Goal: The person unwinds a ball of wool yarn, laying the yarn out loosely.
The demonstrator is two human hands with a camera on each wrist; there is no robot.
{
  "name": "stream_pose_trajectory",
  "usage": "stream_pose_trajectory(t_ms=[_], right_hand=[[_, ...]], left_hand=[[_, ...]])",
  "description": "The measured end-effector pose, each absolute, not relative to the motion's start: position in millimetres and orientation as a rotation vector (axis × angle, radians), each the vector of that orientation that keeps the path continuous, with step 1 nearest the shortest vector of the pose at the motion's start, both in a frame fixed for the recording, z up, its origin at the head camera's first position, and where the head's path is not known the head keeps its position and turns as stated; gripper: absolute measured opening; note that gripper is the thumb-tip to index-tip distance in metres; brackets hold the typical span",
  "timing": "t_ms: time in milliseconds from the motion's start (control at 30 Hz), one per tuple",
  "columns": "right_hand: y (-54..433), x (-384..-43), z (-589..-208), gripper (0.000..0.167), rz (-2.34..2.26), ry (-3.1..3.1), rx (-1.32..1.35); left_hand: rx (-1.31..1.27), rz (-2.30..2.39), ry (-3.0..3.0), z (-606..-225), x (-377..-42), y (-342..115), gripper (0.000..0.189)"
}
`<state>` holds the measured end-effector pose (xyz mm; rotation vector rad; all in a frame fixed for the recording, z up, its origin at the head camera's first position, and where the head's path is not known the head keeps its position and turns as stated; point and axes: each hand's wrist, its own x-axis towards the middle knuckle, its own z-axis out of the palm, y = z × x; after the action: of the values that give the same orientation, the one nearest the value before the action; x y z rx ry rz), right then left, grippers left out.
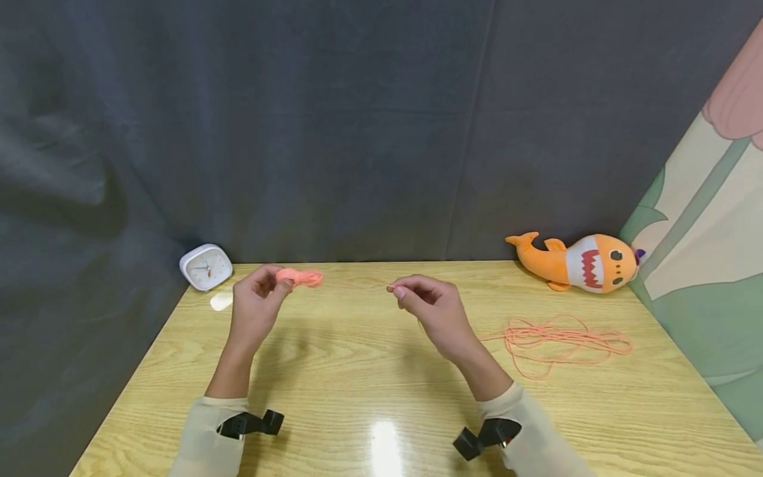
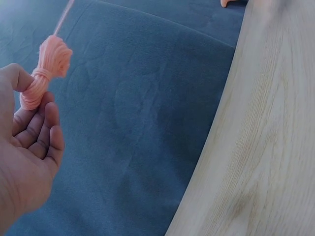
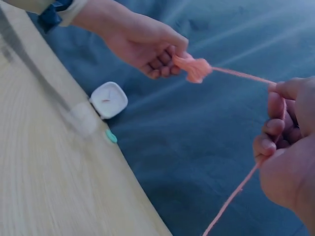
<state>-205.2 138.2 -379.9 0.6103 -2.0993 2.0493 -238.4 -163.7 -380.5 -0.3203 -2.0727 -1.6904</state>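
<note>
My left hand [image 1: 257,301] pinches a small bundle of coral-pink yarn [image 1: 305,277] between thumb and fingers, above the table. In the left wrist view the yarn bundle [image 2: 49,66] is cinched round its middle, and a strand leaves its top. Across from it, my right hand [image 1: 432,311] pinches that strand. The right wrist view shows the yarn strand [image 3: 241,74] stretched straight from bundle to right hand [image 3: 290,142], then passing through the fingers and hanging below. Loose loops of the same yarn [image 1: 560,340] lie on the table to the right.
A white clock [image 1: 206,267] stands at the table's back left, with a white flat piece [image 1: 221,301] near it. An orange plush shark [image 1: 575,262] lies at the back right. Dark cloth [image 1: 334,132] hangs behind the wooden table [image 1: 346,377]; patterned fabric [image 1: 703,278] hangs at right.
</note>
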Motion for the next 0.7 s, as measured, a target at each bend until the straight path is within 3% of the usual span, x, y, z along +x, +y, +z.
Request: stream_pose_trajectory(t_ms=[267,700], right_hand=[[150,-213,-380,0.022,2.043,-1.998,0.377],[173,-212,-380,0.022,2.020,-1.919,0.279]], left_hand=[[-0.347,-1.688,-2.082,-382,-238,-165,0.009],[-0.328,-1.641,-2.094,-380,-238,-166,0.008]])
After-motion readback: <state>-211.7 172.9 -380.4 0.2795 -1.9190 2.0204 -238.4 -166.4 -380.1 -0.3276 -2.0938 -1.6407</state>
